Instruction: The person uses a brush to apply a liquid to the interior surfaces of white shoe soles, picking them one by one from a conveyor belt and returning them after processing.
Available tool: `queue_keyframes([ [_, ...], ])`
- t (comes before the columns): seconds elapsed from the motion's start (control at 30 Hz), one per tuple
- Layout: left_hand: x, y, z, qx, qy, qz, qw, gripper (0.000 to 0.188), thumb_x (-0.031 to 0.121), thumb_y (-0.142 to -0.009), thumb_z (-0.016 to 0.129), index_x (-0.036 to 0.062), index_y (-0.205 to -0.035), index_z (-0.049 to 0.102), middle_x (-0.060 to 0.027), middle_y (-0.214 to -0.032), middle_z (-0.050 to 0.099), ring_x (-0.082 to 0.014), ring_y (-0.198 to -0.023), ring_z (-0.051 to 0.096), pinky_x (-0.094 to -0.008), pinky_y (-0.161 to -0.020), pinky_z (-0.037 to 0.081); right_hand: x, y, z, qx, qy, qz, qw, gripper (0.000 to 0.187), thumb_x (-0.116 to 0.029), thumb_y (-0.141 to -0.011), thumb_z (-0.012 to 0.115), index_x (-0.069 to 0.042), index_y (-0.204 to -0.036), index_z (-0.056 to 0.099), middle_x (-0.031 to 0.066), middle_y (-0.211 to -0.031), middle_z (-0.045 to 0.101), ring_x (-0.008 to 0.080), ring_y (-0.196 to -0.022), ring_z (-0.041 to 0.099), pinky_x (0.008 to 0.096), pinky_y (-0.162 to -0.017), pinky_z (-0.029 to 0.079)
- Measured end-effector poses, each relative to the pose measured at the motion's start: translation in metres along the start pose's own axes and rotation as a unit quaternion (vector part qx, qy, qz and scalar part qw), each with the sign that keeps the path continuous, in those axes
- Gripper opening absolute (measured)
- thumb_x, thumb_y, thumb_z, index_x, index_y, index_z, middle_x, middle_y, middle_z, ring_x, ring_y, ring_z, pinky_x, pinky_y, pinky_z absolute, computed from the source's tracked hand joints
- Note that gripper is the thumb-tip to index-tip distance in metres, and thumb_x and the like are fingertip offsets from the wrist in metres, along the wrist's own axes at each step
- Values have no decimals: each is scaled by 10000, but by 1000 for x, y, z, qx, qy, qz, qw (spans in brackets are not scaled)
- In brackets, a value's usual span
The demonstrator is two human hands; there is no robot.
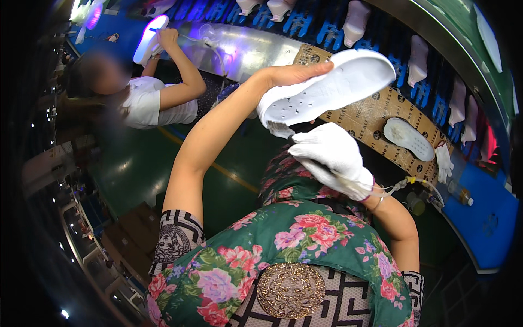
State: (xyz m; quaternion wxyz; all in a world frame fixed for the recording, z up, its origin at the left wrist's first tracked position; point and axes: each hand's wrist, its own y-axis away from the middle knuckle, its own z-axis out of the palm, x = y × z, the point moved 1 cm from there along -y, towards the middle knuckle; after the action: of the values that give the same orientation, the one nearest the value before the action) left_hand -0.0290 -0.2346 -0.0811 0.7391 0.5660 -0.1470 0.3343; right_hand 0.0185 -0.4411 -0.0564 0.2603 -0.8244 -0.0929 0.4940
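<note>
My bare left hand (302, 74) grips a white shoe sole (357, 76) by its side, thumb along the upper rim. The sole is tilted, its hollow inner face towards me, with several small holes at the near end. In a white knit glove, my right hand (332, 158) is closed around the dark handle of a small brush (280, 129). The brush's greyish bristles touch the lower edge of the sole's near end. Most of the handle is hidden by the gloved fingers.
Brown cardboard (362, 117) covers the bench, with a worn sole (408, 139) and a white glove (444, 163) lying on it. A bottle (460, 193) rests near the blue tabletop (485, 223). Beyond, blue racks carry pale shoe forms (356, 24). A co-worker (163, 101) holds another sole at left.
</note>
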Motion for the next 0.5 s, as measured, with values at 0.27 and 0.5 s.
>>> queue_keyframes([
  [0.27,0,-8,-10,3,-113,-10,994,858,728,-885,492,43,-1400,518,-173,-1345,571,-216,-1151,607,-322,-945,503,8,-9,-11,-32,-11,53,998,212,-54,-735,780,-118,-929,725,61,-911,712,257,-810,673,351,-738,527],
  [0.5,-12,-18,-19,-31,8,92,995,830,714,-911,441,53,-1411,485,-140,-1278,617,-225,-1092,638,-394,-911,542,9,-6,-19,-15,-108,179,978,171,-17,-743,777,-67,-904,744,97,-919,730,225,-842,698,321,-770,538],
])
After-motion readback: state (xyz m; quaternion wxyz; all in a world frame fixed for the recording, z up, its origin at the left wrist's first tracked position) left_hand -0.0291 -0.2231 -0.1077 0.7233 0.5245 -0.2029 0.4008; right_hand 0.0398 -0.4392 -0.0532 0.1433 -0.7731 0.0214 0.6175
